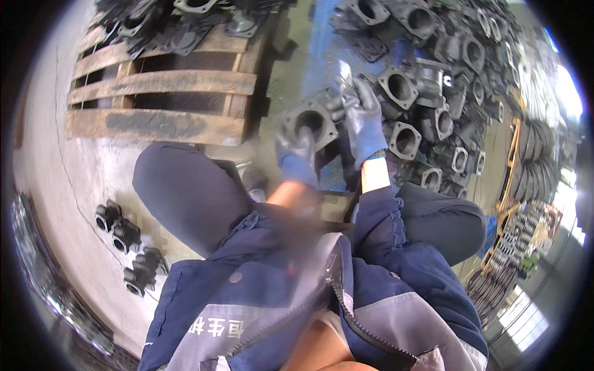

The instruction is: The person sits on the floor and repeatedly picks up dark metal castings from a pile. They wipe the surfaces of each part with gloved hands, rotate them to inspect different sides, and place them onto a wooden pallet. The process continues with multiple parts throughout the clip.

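- Far to the left of the fingers, a few small dark castings [127, 247] lay loose on the concrete floor [55, 179], grouped in two little clusters.
- Up and left of the fingers stood a wooden pallet [162, 80], its far end carrying a heap of flat black castings [179, 25].
- The left hand [296, 150], in a dark glove with a blue cuff, gripped the near edge of a black flanged casting [309, 120]; its fingers [302, 137] were curled over the rim of the round bore, pinching the flange.
- That casting was held up between both hands, its square flange and open bore tilted toward the camera, just above the person's knees.
- The right hand [364, 119], gloved the same way, lay against the casting's right side; its fingers [354, 93] were closed around a slim, pale tool [344, 73] whose tip rose above the casting's upper corner. Motion blur kept the tool's kind from being told.
- Right of the fingers, a large pile of like castings [433, 80] covered a blue surface [322, 49], many with their round openings facing up.
- Farther right, stacked dark rings [532, 154] stood in rows.
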Action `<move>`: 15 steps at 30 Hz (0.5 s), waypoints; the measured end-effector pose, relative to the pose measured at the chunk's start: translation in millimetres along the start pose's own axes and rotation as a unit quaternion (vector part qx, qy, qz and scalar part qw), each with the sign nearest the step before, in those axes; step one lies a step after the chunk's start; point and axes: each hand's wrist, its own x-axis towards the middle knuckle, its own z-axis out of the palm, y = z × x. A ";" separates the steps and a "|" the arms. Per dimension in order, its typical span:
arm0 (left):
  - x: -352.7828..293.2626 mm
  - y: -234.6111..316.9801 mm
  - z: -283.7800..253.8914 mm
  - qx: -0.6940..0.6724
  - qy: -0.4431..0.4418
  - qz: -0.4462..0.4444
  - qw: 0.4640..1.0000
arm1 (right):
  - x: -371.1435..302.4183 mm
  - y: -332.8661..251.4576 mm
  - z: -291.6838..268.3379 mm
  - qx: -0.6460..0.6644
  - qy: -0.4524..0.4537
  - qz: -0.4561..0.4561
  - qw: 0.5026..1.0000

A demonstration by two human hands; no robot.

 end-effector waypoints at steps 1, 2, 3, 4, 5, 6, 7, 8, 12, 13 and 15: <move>2.3 1.8 1.8 0.008 -0.011 -0.035 0.999 | 0.5 14.9 -28.1 0.028 0.066 0.069 0.995; 5.6 1.4 2.4 0.003 -0.005 -0.047 0.999 | -5.4 41.7 -43.3 0.006 0.117 0.104 0.988; 8.0 -0.4 3.5 -0.074 -0.032 -0.086 0.993 | -11.1 67.0 -58.7 -0.072 0.116 0.099 0.986; 9.3 -3.6 3.7 -0.082 -0.041 -0.101 0.991 | -19.3 95.2 -64.8 -0.237 0.143 0.109 0.955; 11.9 -6.9 4.9 -0.086 -0.043 -0.131 0.987 | -25.6 118.5 -69.7 -0.333 0.106 -0.027 0.937; 12.7 -10.4 5.6 -0.092 -0.045 -0.160 0.982 | -30.5 136.3 -73.1 -0.346 0.096 -0.077 0.930; 15.3 -13.2 7.3 0.021 -0.029 -0.188 0.982 | -34.6 149.9 -72.0 -0.360 0.087 -0.127 0.920; 15.5 -15.4 8.3 0.026 -0.018 -0.188 0.982 | -40.6 157.5 -70.1 -0.374 0.079 -0.176 0.907; 13.7 -14.3 10.2 -0.008 -0.018 -0.170 0.985 | -44.5 139.4 -56.2 -0.245 0.153 0.077 0.954; 13.4 -12.0 10.1 -0.032 -0.009 -0.150 0.988 | -41.6 130.1 -53.0 -0.226 0.155 0.085 0.958; 12.9 -6.6 8.5 -0.039 -0.005 -0.141 0.989 | -39.3 115.0 -46.2 -0.202 0.150 0.080 0.964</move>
